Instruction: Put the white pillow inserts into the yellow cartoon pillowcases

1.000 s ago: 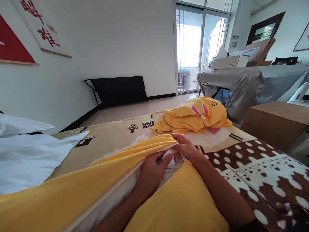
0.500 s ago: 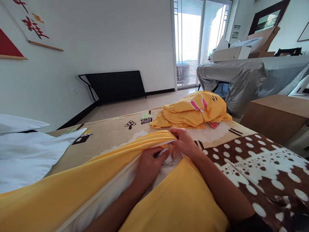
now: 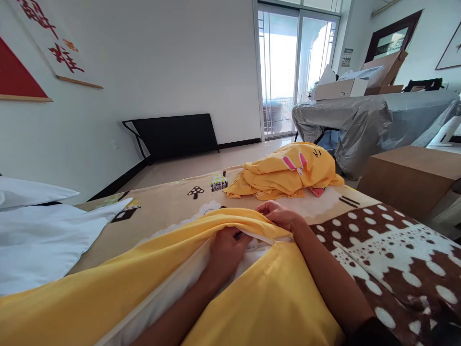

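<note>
A yellow pillowcase [image 3: 262, 298] lies across my front, its long opening gaping toward the upper right. White padded fabric [image 3: 187, 278], apparently a pillow, shows inside. My left hand [image 3: 230, 252] reaches into the opening with curled fingers, closed on the white fabric near the corner; its fingertips are partly hidden under the yellow edge. My right hand [image 3: 281, 215] is outside at the far right corner, fingers closed on the yellow cloth, which folds over between the two hands.
A crumpled yellow cloth with rabbit-ear print [image 3: 284, 170] lies farther back on the patterned blanket [image 3: 173, 204]. White pillows [image 3: 43, 230] are at the left. A cardboard box [image 3: 410, 178] and a plastic-covered table [image 3: 360, 115] stand at the right; a black folded frame [image 3: 176, 137] leans against the wall.
My right hand has moved slightly right and down, out from the opening's edge to the outside of the corner. The yellow edge now covers more of the white fabric and my left fingertips.
</note>
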The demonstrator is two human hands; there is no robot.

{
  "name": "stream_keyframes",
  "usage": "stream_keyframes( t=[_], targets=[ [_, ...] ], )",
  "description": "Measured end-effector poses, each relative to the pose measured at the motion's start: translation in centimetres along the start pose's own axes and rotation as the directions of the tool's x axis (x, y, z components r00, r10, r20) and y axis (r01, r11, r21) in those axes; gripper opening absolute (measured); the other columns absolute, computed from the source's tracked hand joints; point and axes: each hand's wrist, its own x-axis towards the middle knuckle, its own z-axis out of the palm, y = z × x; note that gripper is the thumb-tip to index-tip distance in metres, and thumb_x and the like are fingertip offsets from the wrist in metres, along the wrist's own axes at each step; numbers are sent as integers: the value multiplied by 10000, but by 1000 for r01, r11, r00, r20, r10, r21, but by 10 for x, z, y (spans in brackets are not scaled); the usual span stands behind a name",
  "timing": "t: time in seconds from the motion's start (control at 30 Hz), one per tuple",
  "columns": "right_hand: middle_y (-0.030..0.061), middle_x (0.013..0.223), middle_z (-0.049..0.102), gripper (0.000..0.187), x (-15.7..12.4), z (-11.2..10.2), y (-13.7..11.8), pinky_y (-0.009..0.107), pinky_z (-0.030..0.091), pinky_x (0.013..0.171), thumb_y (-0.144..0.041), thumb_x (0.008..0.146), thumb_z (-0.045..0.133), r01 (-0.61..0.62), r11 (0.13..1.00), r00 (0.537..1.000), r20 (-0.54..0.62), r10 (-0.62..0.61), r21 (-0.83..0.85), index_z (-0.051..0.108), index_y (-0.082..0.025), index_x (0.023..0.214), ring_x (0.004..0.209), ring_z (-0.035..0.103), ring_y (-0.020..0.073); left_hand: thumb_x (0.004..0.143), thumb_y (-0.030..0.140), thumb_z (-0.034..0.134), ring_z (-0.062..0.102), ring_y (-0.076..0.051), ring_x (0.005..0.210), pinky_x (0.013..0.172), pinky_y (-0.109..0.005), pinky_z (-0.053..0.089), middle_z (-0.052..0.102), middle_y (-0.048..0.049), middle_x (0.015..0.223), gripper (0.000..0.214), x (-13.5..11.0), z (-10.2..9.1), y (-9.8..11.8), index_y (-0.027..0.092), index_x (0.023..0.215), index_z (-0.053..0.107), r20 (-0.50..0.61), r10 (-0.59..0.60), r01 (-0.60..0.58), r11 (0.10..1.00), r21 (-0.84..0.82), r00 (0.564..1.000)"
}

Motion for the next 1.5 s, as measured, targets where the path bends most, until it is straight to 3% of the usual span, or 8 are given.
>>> stream_keyframes(
  t=[0.73, 0.93, 1.0, 1.13, 1.17, 1.2, 1.37, 1.5],
  targets=[
    [-9, 770, 651, 166, -1, 28, -5, 209, 433, 649, -179, 658, 600, 204, 842, 976, 167, -138, -500, 693, -149, 792, 719, 549, 117, 728, 209, 583, 634, -227, 897, 822, -321, 463, 716, -59, 928, 194, -4, -6, 8, 187, 877, 704, 11, 115, -112, 944, 311, 993],
    [3, 688, 629, 132, -5, 26, -10, 213, 395, 565, -222, 666, 580, 132, 752, 965, -88, -246, -646, 666, -136, 717, 627, 515, 115, 845, 249, 468, 657, -252, 838, 763, -357, 496, 713, -100, 865, 238, -14, -11, 9, 169, 843, 692, 112, 163, -198, 771, 605, 980],
    [9, 706, 628, 144, -3, 20, -10, 215, 389, 575, -227, 696, 548, 141, 681, 930, -139, -339, -719, 655, -140, 736, 648, 509, 118, 873, 184, 403, 664, -233, 793, 730, -337, 509, 710, -96, 832, 282, -27, -16, 14, 158, 841, 681, 212, 349, -393, 611, 687, 913],
    [20, 709, 605, 154, 7, 11, -6, 232, 395, 592, -265, 747, 495, 168, 663, 866, -212, -453, -729, 588, -143, 736, 655, 495, 123, 913, 150, 352, 617, -163, 981, 855, -260, 479, 682, -64, 1056, 305, -57, -27, 39, 128, 1065, 615, 380, 790, -778, 187, 599, 482],
    [18, 687, 591, 148, 10, 11, -5, 234, 394, 582, -277, 745, 498, 170, 687, 858, -236, -455, -707, 563, -147, 716, 639, 487, 122, 918, 153, 343, 590, -163, 1044, 897, -267, 456, 660, -57, 1124, 319, -61, -30, 45, 134, 1112, 596, 395, 816, -783, 110, 612, 423],
    [14, 670, 578, 141, 11, 12, -5, 233, 394, 572, -283, 738, 507, 178, 711, 855, -251, -455, -681, 540, -152, 700, 625, 480, 119, 919, 151, 335, 566, -179, 1093, 927, -297, 435, 634, -57, 1183, 339, -61, -33, 50, 146, 1156, 577, 397, 818, -749, 60, 660, 415],
    [9, 701, 579, 117, 8, 28, -8, 221, 402, 574, -278, 722, 536, 290, 734, 842, -201, -501, -614, 529, -163, 744, 650, 499, 116, 863, 114, 374, 570, -261, 1075, 856, -406, 431, 621, -109, 1191, 356, -30, -39, 38, 154, 1133, 603, 297, 756, -507, 54, 860, 583],
    [28, 771, 621, 161, 4, 29, -8, 228, 425, 612, -272, 756, 509, 282, 666, 840, -158, -519, -690, 581, -148, 830, 689, 532, 122, 798, 53, 468, 613, -212, 847, 732, -344, 451, 690, -51, 874, 213, -19, -44, 31, 140, 873, 648, 341, 776, -566, 26, 824, 531]
  ],
)
